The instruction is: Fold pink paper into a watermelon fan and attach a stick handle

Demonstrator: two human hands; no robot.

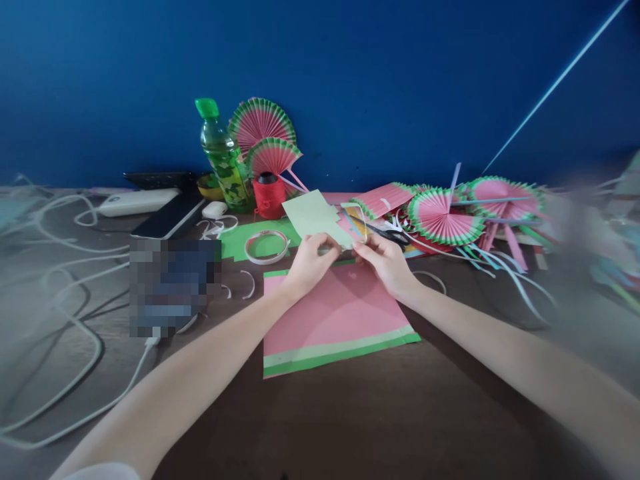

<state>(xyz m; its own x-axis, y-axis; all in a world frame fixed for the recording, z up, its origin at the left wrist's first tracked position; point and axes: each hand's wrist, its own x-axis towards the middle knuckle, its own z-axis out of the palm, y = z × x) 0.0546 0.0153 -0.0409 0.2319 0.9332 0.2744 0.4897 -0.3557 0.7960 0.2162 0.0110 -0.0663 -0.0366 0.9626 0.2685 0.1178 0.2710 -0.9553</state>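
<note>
The left hand (309, 263) and right hand (386, 261) each pinch the pale green paper (314, 215) above the pink sheet (340, 320), at the middle of the counter (350, 420).

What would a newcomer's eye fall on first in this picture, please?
Mid-frame, the left hand and right hand pinch a pale green paper above a green-edged pink sheet. Watermelon-like fans lie heaped at right, and two more stand by a green bottle against the blue wall.

The head camera looks forward and down, close over the desk (350, 427).
</note>
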